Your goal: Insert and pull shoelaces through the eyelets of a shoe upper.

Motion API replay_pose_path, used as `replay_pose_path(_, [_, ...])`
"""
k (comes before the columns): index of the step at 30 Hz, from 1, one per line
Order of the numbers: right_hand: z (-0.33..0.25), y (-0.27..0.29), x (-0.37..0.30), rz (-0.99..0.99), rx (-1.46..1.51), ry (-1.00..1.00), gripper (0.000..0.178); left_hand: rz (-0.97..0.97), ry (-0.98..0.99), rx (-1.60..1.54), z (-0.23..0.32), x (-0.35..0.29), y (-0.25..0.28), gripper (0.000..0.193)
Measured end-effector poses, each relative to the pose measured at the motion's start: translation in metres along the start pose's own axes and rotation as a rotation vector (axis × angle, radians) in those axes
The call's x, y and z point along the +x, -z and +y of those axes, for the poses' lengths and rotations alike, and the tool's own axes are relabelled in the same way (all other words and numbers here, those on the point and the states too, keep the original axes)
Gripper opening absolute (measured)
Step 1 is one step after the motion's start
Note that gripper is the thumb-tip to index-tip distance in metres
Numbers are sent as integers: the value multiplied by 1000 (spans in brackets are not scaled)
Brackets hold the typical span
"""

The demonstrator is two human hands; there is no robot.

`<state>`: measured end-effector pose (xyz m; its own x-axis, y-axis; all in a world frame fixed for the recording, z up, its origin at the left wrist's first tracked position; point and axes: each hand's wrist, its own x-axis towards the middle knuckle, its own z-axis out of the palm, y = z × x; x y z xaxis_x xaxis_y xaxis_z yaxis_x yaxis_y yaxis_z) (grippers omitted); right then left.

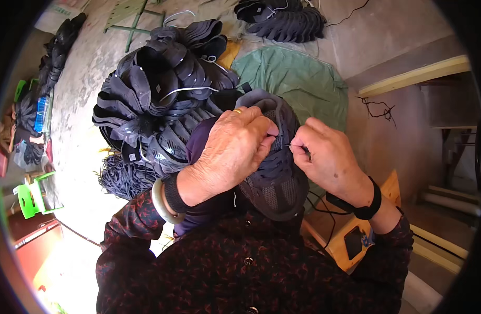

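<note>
A dark grey sneaker [279,191] with a mesh toe rests in front of my body, its toe toward me and its opening away. Over its lacing, my left hand [232,149] is closed, thumb and forefinger pinched together. What those fingertips hold is too small to make out. To the right of the tongue, my right hand [326,162] pinches a thin dark shoelace [289,145] between thumb and forefinger. Dark laces [272,170] cross the front of the shoe. My left wrist wears a pale bangle and a dark band; the right has a black strap.
Beyond my left hand lies a large heap of dark shoes [151,86], beside a bundle of dark laces [126,175]. Green cloth [287,68] covers the floor ahead. A phone [354,242] lies on a wooden surface [345,261]. At far left are a green plastic chair [28,201] and another person's hand [37,139].
</note>
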<state>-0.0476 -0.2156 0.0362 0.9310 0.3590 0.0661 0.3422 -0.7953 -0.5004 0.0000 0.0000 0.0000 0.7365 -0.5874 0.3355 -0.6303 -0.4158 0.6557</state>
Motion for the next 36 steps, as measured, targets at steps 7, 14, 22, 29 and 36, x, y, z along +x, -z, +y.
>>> replay_pose_path(7, [6,-6,-2,-20,285,-226,7,103,214,-272,3,-1,-21,13])
replay_pose_path(14, [6,-5,0,-146,395,-380,9,-71,181,-96,7,0,-14,9])
replay_pose_path(22, [7,6,-4,-174,455,-343,12,-66,85,-140,1,0,-12,15])
replay_pose_path(29, [6,6,-5,-154,412,-339,11,-98,108,-151,4,1,-9,16])
replay_pose_path(36, [8,-1,-1,-159,404,-304,13,-43,72,-151,1,-2,-13,17])
